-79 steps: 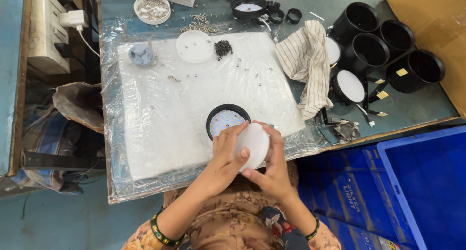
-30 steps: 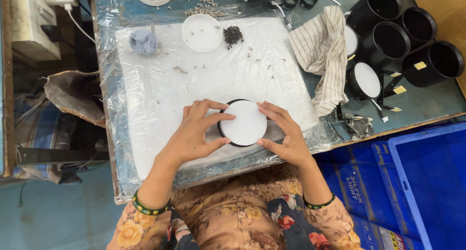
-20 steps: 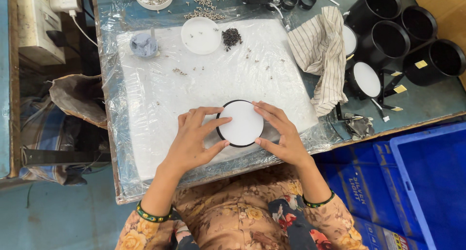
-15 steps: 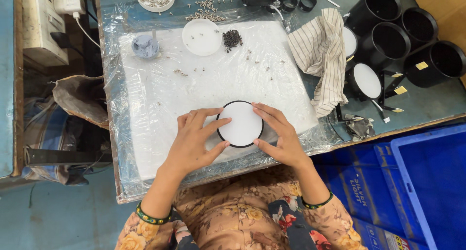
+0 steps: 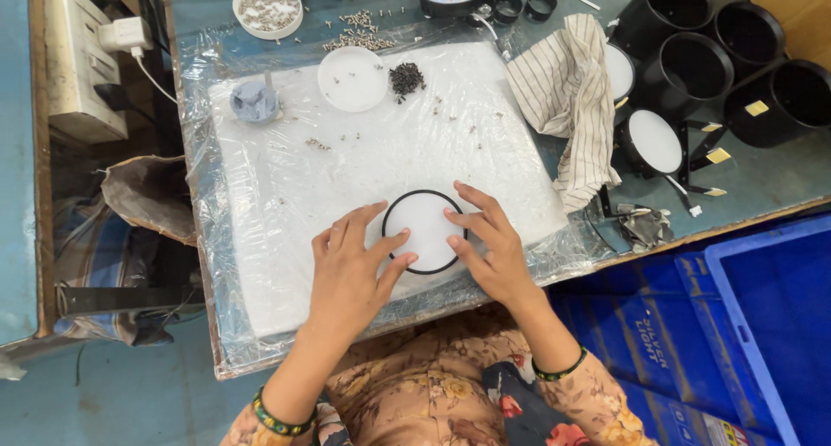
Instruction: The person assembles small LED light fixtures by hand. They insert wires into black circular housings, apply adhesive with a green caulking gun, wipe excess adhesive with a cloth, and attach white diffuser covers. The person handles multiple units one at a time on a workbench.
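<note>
Both hands rest on a round white disc with a black rim, lying flat on the plastic-covered white pad.

The left hand (image 5: 351,273) and the right hand (image 5: 487,251) are spread flat, fingers open, pressing the white disc (image 5: 424,229) from its two sides; nothing is gripped inside a fist. The disc sits near the front edge of the white pad (image 5: 286,177) on the desk (image 5: 779,173). It looks stiff, thin and light, probably smooth and a little slippery on the plastic film, so the black rim seems the best place to hold it. I count one disc under the hands, one small white dish (image 5: 351,79), one bowl of small screws (image 5: 267,7), one striped cloth (image 5: 563,91) and four black round housings (image 5: 688,65) at the right.
</note>
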